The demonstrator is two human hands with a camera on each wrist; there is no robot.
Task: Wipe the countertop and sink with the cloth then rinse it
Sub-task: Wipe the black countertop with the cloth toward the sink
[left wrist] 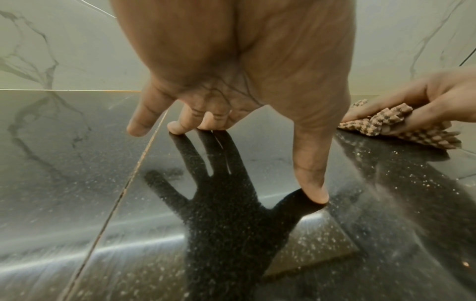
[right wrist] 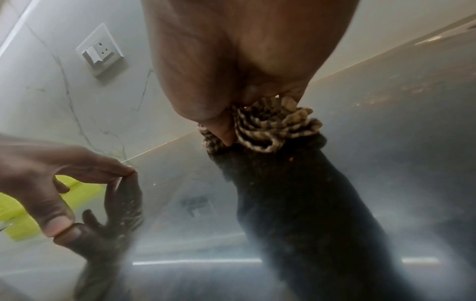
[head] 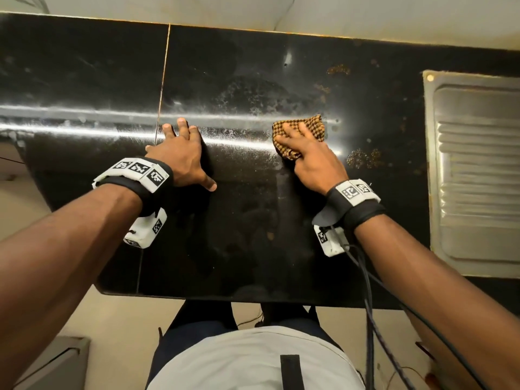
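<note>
A brown checked cloth point(head: 309, 130) lies bunched on the black countertop point(head: 253, 220), and my right hand point(head: 306, 153) grips it and presses it down; the right wrist view shows the thumb tucked into the bunched cloth point(right wrist: 273, 126). My left hand point(head: 183, 153) rests spread on the counter to the left of the cloth, fingers straight, fingertips point(left wrist: 177, 128) and thumb touching the glossy surface. The cloth point(left wrist: 401, 128) and right hand appear at the right edge of the left wrist view. The steel sink drainboard point(head: 475, 170) sits at the far right.
Dried brown stains point(head: 363, 159) speckle the counter between the cloth and the drainboard. A seam point(head: 163, 88) runs across the counter by my left hand. A tiled wall with a socket point(right wrist: 100, 51) stands behind. Cables point(head: 371, 305) hang from my right wrist.
</note>
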